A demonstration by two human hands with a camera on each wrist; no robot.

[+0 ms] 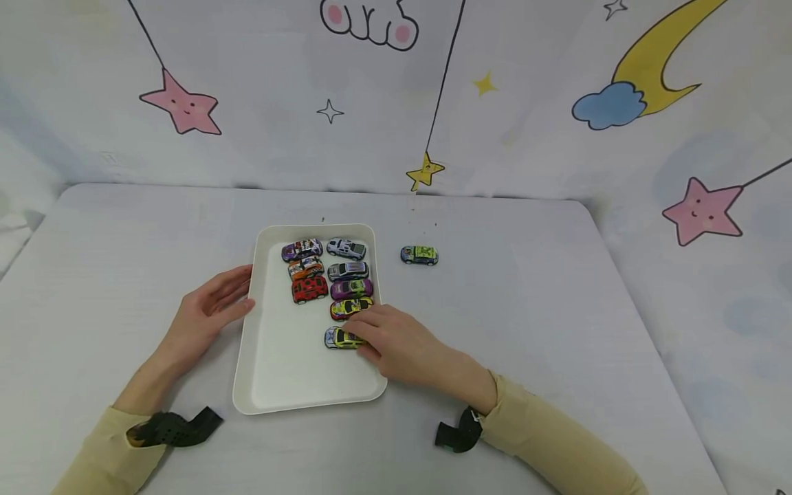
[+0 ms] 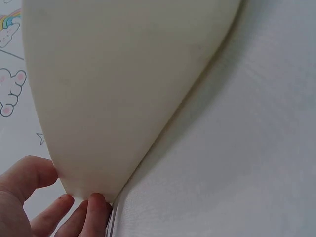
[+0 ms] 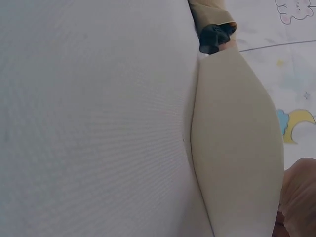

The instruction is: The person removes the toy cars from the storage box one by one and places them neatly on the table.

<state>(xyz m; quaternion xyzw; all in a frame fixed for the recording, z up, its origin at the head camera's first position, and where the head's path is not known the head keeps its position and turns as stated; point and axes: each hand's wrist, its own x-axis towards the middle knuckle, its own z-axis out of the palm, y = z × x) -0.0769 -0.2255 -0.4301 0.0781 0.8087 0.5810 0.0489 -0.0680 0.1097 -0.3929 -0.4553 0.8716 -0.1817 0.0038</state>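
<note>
My left hand (image 1: 207,313) holds the white tray (image 1: 281,385) by its left rim; the left wrist view shows the thumb on the edge and fingertips against the outer wall. Over the tray's right side, my right hand (image 1: 402,347) pinches a yellow and light-blue toy car (image 1: 337,338), covering its right end. Just behind is a yellow and red toy car (image 1: 346,308), then a purple and green one (image 1: 351,289) and two greyish ones. A second column has a red toy car (image 1: 309,289), an orange one (image 1: 306,268) and a purple-white one (image 1: 301,249).
A green and blue toy car (image 1: 419,255) sits on the white table (image 1: 526,289), right of the tray's far end. Behind the table stands a wall (image 1: 266,151) with drawn stars and a moon. Each wrist wears a dark camera mount (image 1: 459,432).
</note>
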